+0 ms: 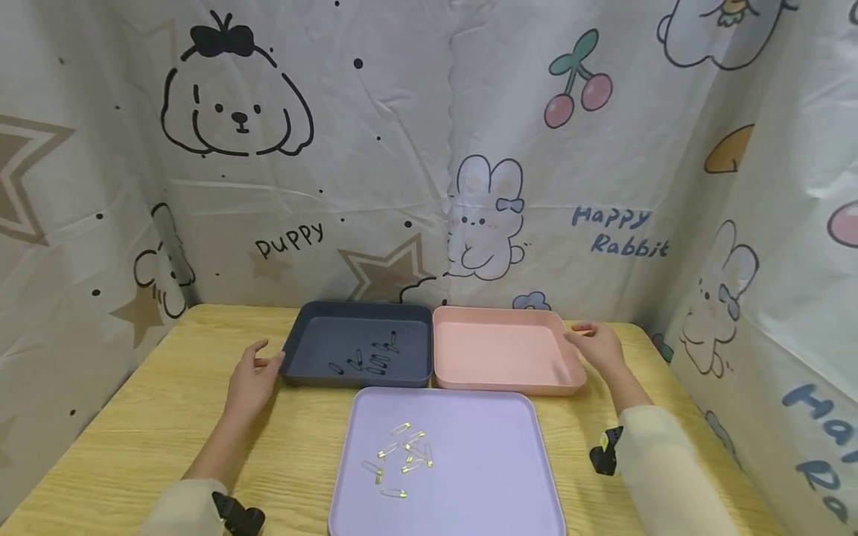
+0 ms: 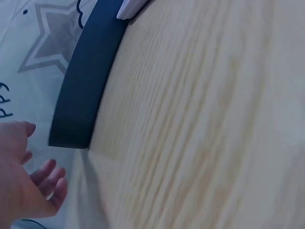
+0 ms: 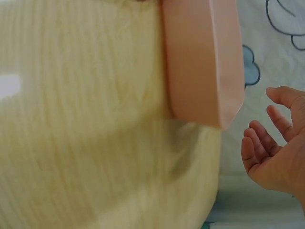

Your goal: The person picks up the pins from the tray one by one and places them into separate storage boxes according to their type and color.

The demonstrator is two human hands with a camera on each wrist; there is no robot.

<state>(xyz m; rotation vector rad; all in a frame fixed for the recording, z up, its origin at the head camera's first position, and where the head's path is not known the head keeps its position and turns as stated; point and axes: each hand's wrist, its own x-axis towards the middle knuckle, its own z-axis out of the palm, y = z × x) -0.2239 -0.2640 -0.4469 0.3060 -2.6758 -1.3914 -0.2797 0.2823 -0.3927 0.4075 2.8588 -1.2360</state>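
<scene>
We find the left hand (image 1: 253, 381) just beside the left end of the dark tray (image 1: 311, 339). Its fingers are loosely bent and spread from the thumb, with nothing in them. In the left wrist view we see a gap between this hand and the tray wall.

We find the right hand (image 1: 599, 346) at the right end of the pink tray (image 1: 503, 346). Its fingers are relaxed and partly curled, and it holds nothing. The head view places the fingertips close to the rim, while the right wrist view shows them apart from it.

The two trays lie side by side on the wooden table (image 1: 167, 394), the dark one to the left. We note a group of black pins (image 1: 377, 361) on the dark tray's floor, mostly towards its right half.

Nearer the person lies the purple tray (image 1: 482, 461), its far edge just beside both others. Gold pins (image 1: 412, 450) lie scattered on its left half, some overlapping.

We record a printed cloth (image 1: 402, 112) behind the table and a black device (image 1: 605, 451) at the right sleeve (image 1: 670, 469).
</scene>
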